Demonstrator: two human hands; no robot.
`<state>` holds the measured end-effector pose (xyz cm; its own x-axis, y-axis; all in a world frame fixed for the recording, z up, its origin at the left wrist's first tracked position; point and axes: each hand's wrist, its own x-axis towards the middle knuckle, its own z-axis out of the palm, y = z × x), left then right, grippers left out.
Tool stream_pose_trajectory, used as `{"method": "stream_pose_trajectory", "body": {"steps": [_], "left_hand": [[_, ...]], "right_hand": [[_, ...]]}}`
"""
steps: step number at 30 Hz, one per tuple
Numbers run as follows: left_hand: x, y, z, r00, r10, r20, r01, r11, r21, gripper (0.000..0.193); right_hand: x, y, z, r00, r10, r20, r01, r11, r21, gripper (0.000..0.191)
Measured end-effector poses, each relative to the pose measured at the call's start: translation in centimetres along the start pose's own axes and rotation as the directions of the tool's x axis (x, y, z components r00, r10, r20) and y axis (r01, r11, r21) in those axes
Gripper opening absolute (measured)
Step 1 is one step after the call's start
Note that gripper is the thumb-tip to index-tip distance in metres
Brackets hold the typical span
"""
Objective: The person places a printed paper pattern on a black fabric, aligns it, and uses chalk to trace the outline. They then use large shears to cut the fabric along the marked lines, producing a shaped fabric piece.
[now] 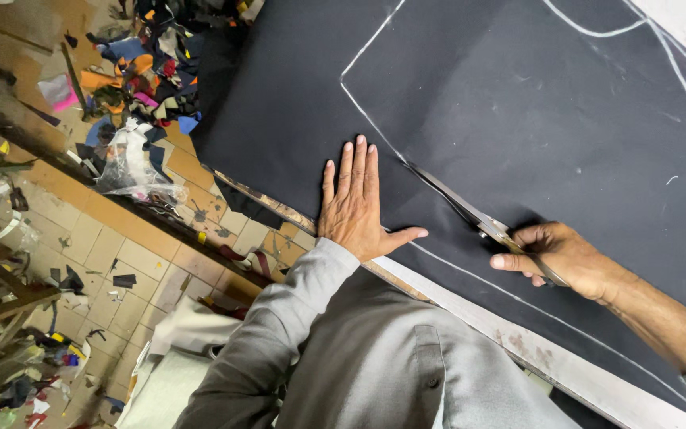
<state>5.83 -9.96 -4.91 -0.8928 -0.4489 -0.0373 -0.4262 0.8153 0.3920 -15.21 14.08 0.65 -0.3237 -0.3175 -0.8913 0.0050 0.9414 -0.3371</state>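
Clearly, the left hand (pixel 352 205) lies flat on the dark navy cloth (pixel 518 103); the right hand (pixel 559 256) grips steel scissors (pixel 470 213), which could stray off the white chalk line (pixel 375 127) if the cloth shifts.

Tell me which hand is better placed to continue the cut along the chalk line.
The right hand: it grips the scissors, blades on the chalk line. The left hand lies flat on the dark fabric.

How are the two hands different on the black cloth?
The left hand lies flat and open, fingers spread, pressing the black cloth; the right hand is curled around the scissors. The left hand holds nothing, while the right grips the scissor handles. Both rest on the cloth beside the white chalk line.
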Motion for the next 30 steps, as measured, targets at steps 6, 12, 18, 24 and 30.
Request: {"method": "stream_pose_trajectory", "body": {"steps": [6,12,18,24,30], "left_hand": [[0.0,0.3,0.0,1.000,-0.002,-0.012,0.002,1.000,0.003,0.144],[0.1,0.5,-0.1,1.000,-0.010,-0.010,0.010,1.000,0.010,0.144],[0.0,0.3,-0.2,0.998,0.001,-0.056,-0.003,0.999,-0.042,0.144],[-0.2,-0.4,-0.6,0.999,0.014,-0.052,-0.017,0.997,-0.072,0.143],[0.1,-0.8,-0.7,1.000,0.018,-0.024,-0.020,0.999,-0.049,0.138]], "right_hand": [[-0.1,-0.4,0.2,1.000,0.017,0.003,-0.017,0.995,0.098,0.029],[-0.4,-0.5,0.4,0.999,-0.023,0.049,0.016,0.990,0.139,0.033],[0.1,-1.9,1.2,0.997,-0.081,0.014,0.078,0.986,0.146,0.031],[0.6,-3.5,2.4,0.997,-0.077,-0.007,0.076,0.970,0.233,0.030],[0.4,-3.9,3.0,1.000,-0.016,0.025,0.009,0.961,0.275,0.025]]}}
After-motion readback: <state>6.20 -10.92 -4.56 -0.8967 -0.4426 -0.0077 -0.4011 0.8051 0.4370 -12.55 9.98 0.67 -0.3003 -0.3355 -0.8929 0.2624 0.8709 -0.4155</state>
